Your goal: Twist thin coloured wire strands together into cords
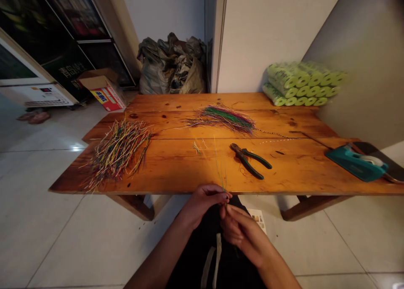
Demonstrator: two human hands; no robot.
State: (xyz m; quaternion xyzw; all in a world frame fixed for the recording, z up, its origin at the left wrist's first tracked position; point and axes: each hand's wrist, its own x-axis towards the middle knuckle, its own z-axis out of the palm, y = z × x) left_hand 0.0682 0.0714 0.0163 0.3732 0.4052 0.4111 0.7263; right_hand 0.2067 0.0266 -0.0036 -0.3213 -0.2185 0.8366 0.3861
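Thin coloured wires (221,175) rise from between my fingertips at the table's front edge. My left hand (206,202) is closed in a pinch on them. Just below and to the right, my right hand (236,228) pinches the same wires lower down, its fingers curled. The exact spot where the fingertips meet is partly hidden. Beyond the hands, diagonal cutters (243,154) with dark green handles lie on the wooden table with their handles apart. A few short wire scraps (196,148) lie left of the cutters.
A loose heap of mixed wires (123,150) covers the table's left end. Farther back lies a bundle of green and purple wires (227,117). A teal tape dispenser (355,163) stands at right. Green rolls (299,85) are stacked behind; sacks (158,70) and a carton (107,97) stand beyond.
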